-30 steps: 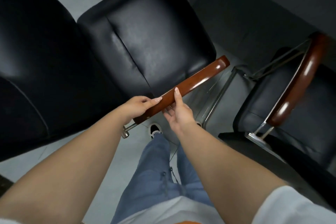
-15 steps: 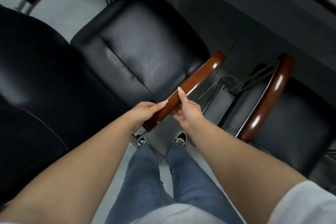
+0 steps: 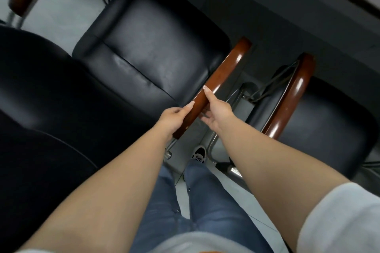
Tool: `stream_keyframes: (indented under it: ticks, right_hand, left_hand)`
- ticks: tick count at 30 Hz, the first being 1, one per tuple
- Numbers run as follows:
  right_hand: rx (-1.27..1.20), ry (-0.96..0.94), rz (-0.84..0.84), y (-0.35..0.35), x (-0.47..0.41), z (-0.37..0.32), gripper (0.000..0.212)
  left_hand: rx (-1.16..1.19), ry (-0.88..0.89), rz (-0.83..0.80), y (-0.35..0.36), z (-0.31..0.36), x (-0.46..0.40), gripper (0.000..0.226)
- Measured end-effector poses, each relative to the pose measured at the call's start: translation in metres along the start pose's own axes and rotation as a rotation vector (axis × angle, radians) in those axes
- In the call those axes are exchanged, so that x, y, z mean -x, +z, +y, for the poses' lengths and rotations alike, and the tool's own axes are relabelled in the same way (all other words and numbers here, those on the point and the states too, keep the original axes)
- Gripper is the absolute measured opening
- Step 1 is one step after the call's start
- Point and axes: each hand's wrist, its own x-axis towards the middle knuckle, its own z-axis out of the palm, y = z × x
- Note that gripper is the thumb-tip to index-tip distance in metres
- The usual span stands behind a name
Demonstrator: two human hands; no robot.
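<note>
Holding wooden armrest (image 3: 223,73), near end between left hand (image 3: 172,118), right hand (image 3: 218,113).

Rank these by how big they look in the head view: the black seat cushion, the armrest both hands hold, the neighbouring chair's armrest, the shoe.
1. black seat cushion, largest by far.
2-3. held armrest and neighbouring armrest: about alike, left unranked.
4. shoe, smallest, though farthest from the camera.
</note>
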Motion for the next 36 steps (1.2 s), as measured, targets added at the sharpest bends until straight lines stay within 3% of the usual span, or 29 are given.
stream_keyframes:
  ticks: [5, 8, 11, 15, 18, 26, 36]
  right_hand:
    - [0.072, -0.072, 0.083, -0.002, 0.012, 0.005, 0.034]
    - [0.085, -0.178, 0.195, -0.006, 0.023, 0.009, 0.016]
    - [0.110, -0.298, 0.272, -0.001, 0.037, 0.016, 0.012]
    - [0.103, -0.388, 0.236, 0.010, 0.063, 0.033, 0.021]
    - [0.050, -0.406, 0.223, 0.012, 0.087, 0.049, 0.014]
    - [-0.248, -0.392, 0.200, 0.007, 0.168, 0.143, 0.013]
    - [-0.150, -0.428, 0.102, 0.005, 0.234, 0.231, 0.012]
  left_hand:
    - [0.266, -0.016, 0.116, -0.004, 0.003, 0.009, 0.039]
    - [0.368, 0.039, 0.127, -0.010, 0.000, 0.026, 0.028]
    - [0.421, 0.088, 0.129, -0.014, -0.004, 0.046, 0.018]
    - [0.397, 0.163, 0.099, -0.023, -0.011, 0.074, 0.016]
    - [0.346, 0.210, 0.056, -0.030, -0.020, 0.091, 0.014]
    - [0.159, 0.275, -0.109, -0.059, -0.079, 0.151, 0.018]
    - [0.328, 0.315, -0.107, -0.110, -0.151, 0.217, 0.017]
